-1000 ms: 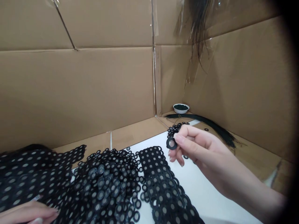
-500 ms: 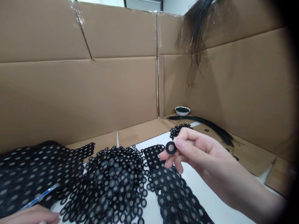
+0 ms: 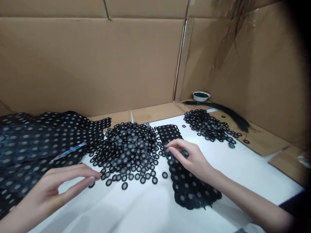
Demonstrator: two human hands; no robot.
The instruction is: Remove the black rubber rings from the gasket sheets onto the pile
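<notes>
My left hand (image 3: pixel 65 186) is at the lower left, thumb and index finger brought together in a pinch beside the near-left edge of a heap of small black rings with greyish centres (image 3: pixel 131 145). Whatever is between those fingertips is too small to make out. Over a black strip made of joined rings (image 3: pixel 191 187) is my right hand (image 3: pixel 191 160), also pinched, its fingertips at the heap's right side; nothing can be made out in them. One loose ring (image 3: pixel 165 175) lies between the heap and the strip.
A large black joined-ring sheet (image 3: pixel 36 142) spreads at left, with a slim blue-and-clear stick (image 3: pixel 69 151) on it. Back right are a smaller ring pile (image 3: pixel 209 126), a dark fibre bundle (image 3: pixel 225 111) and a white bowl (image 3: pixel 201 98) of dark grains. Cardboard walls (image 3: pixel 97 64) enclose the white tabletop (image 3: pixel 145 210).
The view has tilted down. My right hand has lowered from holding up one ring to the strip, and that ring no longer shows. My left hand has come further into view.
</notes>
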